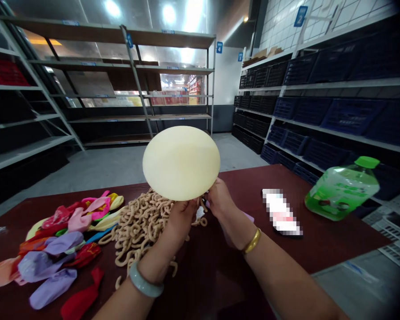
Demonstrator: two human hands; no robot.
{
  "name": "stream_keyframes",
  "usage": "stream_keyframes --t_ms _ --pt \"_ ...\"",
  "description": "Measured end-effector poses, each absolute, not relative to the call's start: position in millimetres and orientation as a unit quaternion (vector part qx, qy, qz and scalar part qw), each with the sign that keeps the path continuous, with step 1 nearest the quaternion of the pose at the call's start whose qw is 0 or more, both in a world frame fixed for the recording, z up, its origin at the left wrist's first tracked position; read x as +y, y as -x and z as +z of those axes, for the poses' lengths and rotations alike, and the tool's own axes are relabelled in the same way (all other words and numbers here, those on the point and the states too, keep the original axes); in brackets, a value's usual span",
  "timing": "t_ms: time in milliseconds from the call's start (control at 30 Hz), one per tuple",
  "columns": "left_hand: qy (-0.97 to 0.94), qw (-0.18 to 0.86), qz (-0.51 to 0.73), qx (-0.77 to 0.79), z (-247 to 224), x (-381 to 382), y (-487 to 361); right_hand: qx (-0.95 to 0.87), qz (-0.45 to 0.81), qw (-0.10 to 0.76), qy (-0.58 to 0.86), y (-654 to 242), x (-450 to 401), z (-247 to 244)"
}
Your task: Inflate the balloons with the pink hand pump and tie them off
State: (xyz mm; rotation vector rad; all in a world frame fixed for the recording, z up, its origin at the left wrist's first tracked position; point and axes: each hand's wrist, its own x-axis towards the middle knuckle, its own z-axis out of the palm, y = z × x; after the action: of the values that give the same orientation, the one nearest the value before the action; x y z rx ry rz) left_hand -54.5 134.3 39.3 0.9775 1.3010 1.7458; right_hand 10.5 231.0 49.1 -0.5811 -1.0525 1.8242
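Note:
A round, blown-up pale yellow balloon [182,162] stands upright above the table in front of me. My left hand [182,218] is closed at the balloon's underside, its fingers curled where the neck would be; the neck itself is hidden. Beside it, my right hand [219,198] is closed too, its fingertips against the balloon's lower right edge. Whether the right fingers also grip the neck is hard to see. Behind the left hand lies a heap of beige curled and ring-shaped pieces [136,222]. Limp, colourful balloons [58,244] are spread over the table's left side.
On the dark red table [243,284], a blurred-out phone-shaped object [282,212] lies right of my hands. A green-capped jug of green liquid [343,191] is at the right edge. Metal shelves [173,71] stand behind, and dark blue crates [353,115] fill racks on the right.

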Motion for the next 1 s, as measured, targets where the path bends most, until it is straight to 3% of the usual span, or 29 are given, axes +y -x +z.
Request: stream_keyframes --t_ms 100,300,500,633,1000 --pt "-0.363 0.398 0.691 0.483 44 132 57 -0.461 0.739 0.435 0.229 -15 227 54" --pt "-0.357 0.276 0.690 0.566 42 133 75 -0.531 0.773 0.295 0.182 -15 210 60" --pt "-0.498 0.091 0.542 0.670 40 131 79 -0.481 0.776 0.347 0.216 -6 204 47" --pt "-0.487 0.074 0.517 0.701 46 128 86 -0.439 0.798 0.357 0.206 2 217 42" --pt "-0.430 0.069 0.601 0.670 46 126 98 -0.474 0.767 0.348 0.256 64 294 67"
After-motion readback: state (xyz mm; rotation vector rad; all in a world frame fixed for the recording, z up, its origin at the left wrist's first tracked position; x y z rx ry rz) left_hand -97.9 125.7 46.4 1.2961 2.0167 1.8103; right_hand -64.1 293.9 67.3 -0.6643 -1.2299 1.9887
